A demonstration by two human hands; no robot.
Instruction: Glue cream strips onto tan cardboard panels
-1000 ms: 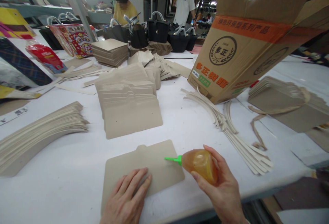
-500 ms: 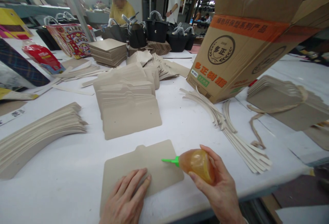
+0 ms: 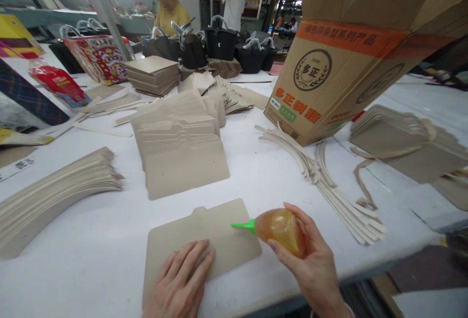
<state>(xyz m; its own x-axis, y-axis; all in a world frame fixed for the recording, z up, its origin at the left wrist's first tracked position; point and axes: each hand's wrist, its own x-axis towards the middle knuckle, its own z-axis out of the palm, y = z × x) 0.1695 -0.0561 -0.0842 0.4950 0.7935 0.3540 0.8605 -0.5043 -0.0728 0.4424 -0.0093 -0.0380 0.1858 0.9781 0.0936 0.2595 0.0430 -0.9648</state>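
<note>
A grey-beige cardboard panel (image 3: 219, 245) with a small tab on its far edge lies flat on the white table. My left hand (image 3: 181, 279) rests on its near left part, fingers stretched out and lying flat. In my right hand (image 3: 314, 264) is a squeeze glue bottle (image 3: 280, 229) of amber liquid, tipped on its side. Its green nozzle points left, over the right half of the panel; whether the tip touches the surface I cannot tell. Just beyond lies a fanned stack of similar panels (image 3: 186, 162).
Bundled long card strips (image 3: 62, 191) lie at left, thinner curved strips (image 3: 321, 186) at right. A large cardboard box (image 3: 310, 79) stands tilted behind them. More panels (image 3: 405, 142) lie far right. Black handbags (image 3: 221, 43) and a square card stack (image 3: 153, 74) stand at the back; people are beyond.
My hands, the panel and the bottle have hardly moved; the nozzle tip sits very slightly higher. In the background, a person in white has shifted left and stretched out an arm.
</note>
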